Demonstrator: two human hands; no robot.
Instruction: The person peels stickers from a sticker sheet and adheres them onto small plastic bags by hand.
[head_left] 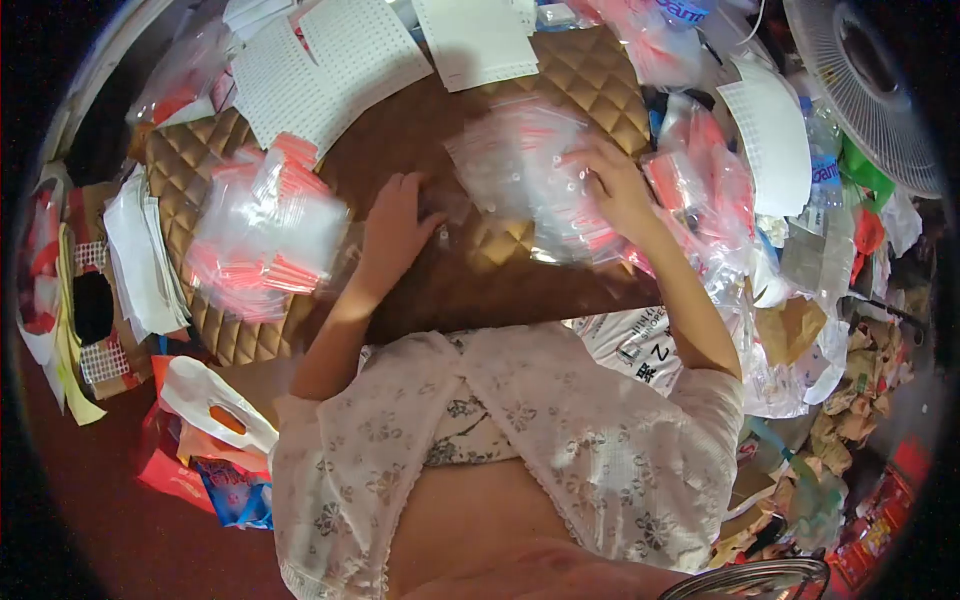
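Observation:
My left hand (pixel 393 228) is over the brown quilted mat, its thumb spread away from the fingers. A faint clear piece of plastic (pixel 452 207) shows by its fingertips; I cannot tell whether it is touched. My right hand (pixel 618 187) reaches onto the right pile of small clear zip bags with red edges (pixel 530 165). Its fingers bend over the bags and are slightly blurred, so any hold is unclear. To the left of my left hand lies another heap of similar zip bags (pixel 265 230), stacked loosely across one another.
Printed sheets (pixel 345 60) lie along the mat's far edge. White papers (pixel 145 250) lie at left. Bundles of red-edged bags (pixel 690 180), a curved white sheet (pixel 768 135) and a fan (pixel 865 85) stand at right. Crumpled brown paper (pixel 850 400) and plastic bags crowd the lower right.

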